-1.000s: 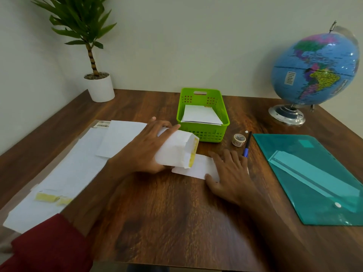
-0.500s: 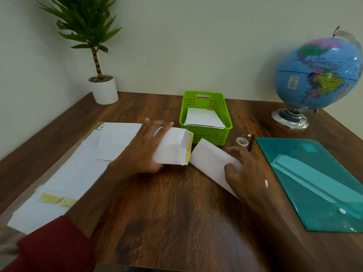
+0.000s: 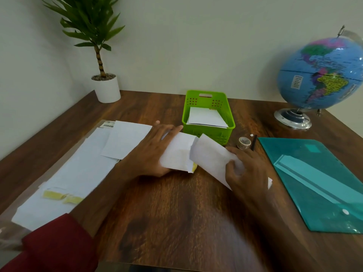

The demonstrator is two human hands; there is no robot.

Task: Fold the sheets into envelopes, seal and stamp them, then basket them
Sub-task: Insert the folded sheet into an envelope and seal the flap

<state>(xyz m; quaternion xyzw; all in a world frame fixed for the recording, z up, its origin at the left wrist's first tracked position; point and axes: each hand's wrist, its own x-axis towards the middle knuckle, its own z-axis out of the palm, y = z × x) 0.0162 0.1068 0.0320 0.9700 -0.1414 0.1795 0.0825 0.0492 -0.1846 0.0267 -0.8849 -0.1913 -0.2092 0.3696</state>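
Observation:
My left hand (image 3: 152, 152) grips a white envelope (image 3: 177, 154) at mid-table, thumb beneath it; its open mouth with a yellow strip faces right. My right hand (image 3: 244, 169) pinches a folded white sheet (image 3: 211, 158), whose far end overlaps the envelope's mouth. Behind them stands a green basket (image 3: 227, 125) with white envelopes inside. A roll of tape (image 3: 244, 142) and a dark pen (image 3: 254, 141) lie to the right of the basket.
Loose white sheets (image 3: 82, 167) and yellow peel strips (image 3: 60, 196) cover the table's left side. A teal plastic folder (image 3: 322, 179) lies at the right. A globe (image 3: 322, 75) stands at the back right, a potted plant (image 3: 107, 89) at the back left.
My right hand picked the folded sheet up off the table and brought its end to the envelope's mouth. My left hand kept its hold on the envelope.

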